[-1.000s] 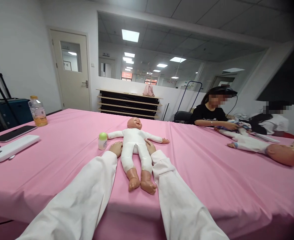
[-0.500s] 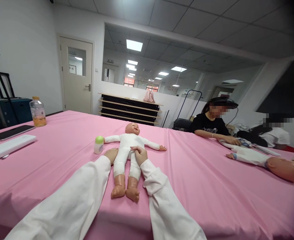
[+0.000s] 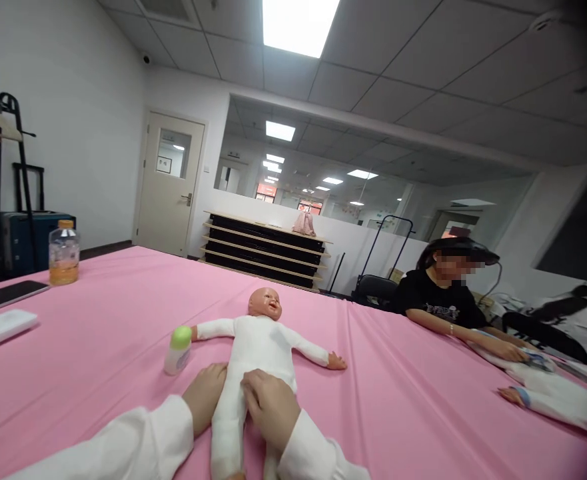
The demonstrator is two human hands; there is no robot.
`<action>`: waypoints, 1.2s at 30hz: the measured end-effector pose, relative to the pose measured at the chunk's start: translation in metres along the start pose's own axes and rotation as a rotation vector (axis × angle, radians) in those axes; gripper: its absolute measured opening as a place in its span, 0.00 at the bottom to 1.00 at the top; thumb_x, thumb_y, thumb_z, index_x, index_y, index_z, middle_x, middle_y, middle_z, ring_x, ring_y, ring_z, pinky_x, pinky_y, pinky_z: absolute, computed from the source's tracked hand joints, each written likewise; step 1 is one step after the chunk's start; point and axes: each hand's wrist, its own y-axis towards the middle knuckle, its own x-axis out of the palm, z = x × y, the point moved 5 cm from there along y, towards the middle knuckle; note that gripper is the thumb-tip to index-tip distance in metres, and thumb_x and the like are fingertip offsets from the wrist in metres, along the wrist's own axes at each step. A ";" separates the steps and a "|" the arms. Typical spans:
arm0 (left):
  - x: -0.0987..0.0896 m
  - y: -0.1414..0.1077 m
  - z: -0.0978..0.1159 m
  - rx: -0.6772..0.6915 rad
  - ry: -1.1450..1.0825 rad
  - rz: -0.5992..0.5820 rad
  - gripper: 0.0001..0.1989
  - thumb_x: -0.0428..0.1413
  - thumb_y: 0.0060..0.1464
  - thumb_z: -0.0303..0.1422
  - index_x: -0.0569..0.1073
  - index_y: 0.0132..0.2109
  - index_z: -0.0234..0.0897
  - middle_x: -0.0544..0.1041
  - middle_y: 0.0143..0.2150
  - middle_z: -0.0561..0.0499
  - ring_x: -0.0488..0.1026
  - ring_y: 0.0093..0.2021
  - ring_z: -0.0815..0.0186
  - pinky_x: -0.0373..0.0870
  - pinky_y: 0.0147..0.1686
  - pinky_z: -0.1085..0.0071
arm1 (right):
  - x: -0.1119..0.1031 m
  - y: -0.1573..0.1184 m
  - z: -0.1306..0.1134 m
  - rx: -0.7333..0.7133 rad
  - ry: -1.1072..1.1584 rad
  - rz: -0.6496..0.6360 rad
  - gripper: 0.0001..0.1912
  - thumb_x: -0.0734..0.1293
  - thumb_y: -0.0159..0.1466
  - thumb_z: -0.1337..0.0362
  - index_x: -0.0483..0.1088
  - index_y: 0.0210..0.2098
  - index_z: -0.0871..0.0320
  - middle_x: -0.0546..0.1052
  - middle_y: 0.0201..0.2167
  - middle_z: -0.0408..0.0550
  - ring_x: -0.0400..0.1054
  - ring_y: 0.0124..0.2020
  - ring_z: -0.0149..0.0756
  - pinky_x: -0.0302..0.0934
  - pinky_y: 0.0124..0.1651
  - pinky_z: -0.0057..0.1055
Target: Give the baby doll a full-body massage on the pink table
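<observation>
A doll (image 3: 266,343) lies on its back on the pink-covered table (image 3: 413,413), directly in front of the person, head pointing away and both arms spread wide. The left hand (image 3: 207,397) rests against the doll's hip and thigh on the left side; the right hand (image 3: 272,405) lies over its lap and upper leg, fingers bent. Each grip touches the doll, but I cannot tell whether either one is closed on the white cloth body. A small bottle with a green cap (image 3: 178,350) stands just beside the doll's arm, near the left hand. Farther left are a drink bottle (image 3: 64,260), a phone (image 3: 10,297) and a white box (image 3: 4,330). At right, a seated co-worker (image 3: 436,300) reaches toward a second doll (image 3: 566,400).
</observation>
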 end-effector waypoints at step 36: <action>-0.047 -0.048 0.005 0.236 0.255 0.967 0.24 0.54 0.45 0.23 0.62 0.48 0.54 0.62 0.49 0.50 0.63 0.53 0.55 0.63 0.50 0.53 | 0.071 0.093 0.026 0.440 2.066 0.023 0.16 0.61 0.55 0.66 0.64 0.44 0.61 0.63 0.56 0.55 0.61 0.54 0.34 0.53 0.56 0.32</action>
